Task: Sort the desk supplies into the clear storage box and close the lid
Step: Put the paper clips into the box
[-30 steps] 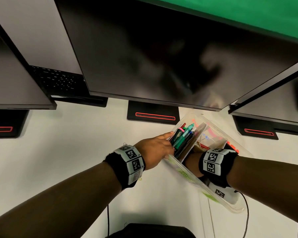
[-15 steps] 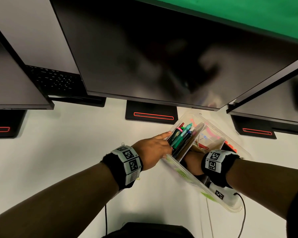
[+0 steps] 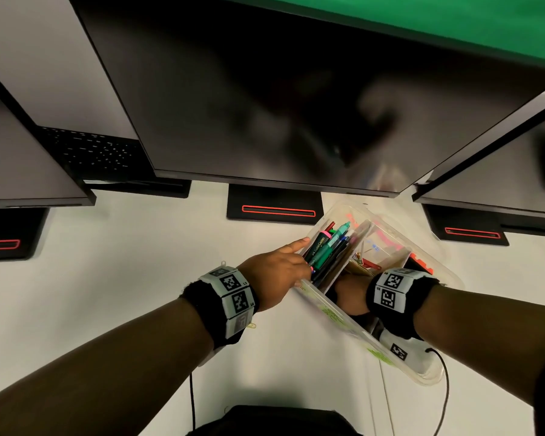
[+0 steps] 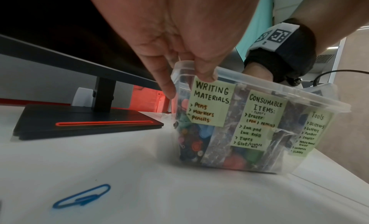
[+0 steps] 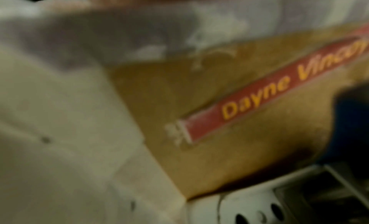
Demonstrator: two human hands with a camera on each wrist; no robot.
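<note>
The clear storage box point(image 3: 334, 313) stands on the white desk at centre right, lid off, split by card dividers. Pens and markers point(image 3: 326, 247) fill its left compartment. My left hand point(image 3: 298, 262) grips the box's left rim, thumb outside on the "Writing Materials" label point(image 4: 209, 101), fingers over the rim point(image 4: 187, 65). My right hand point(image 3: 350, 294) reaches down into the middle compartment and its fingers are hidden. The blurred right wrist view shows a brown sheet with a red strip point(image 5: 269, 91) beside a card divider point(image 5: 79, 132).
A blue paper clip point(image 4: 81, 196) lies loose on the desk near my left wrist, and a yellow one point(image 3: 251, 325) too. Dark monitors overhang the box; their stand bases point(image 3: 274, 210) sit behind it. A black cable point(image 3: 445, 382) runs past the box's near end.
</note>
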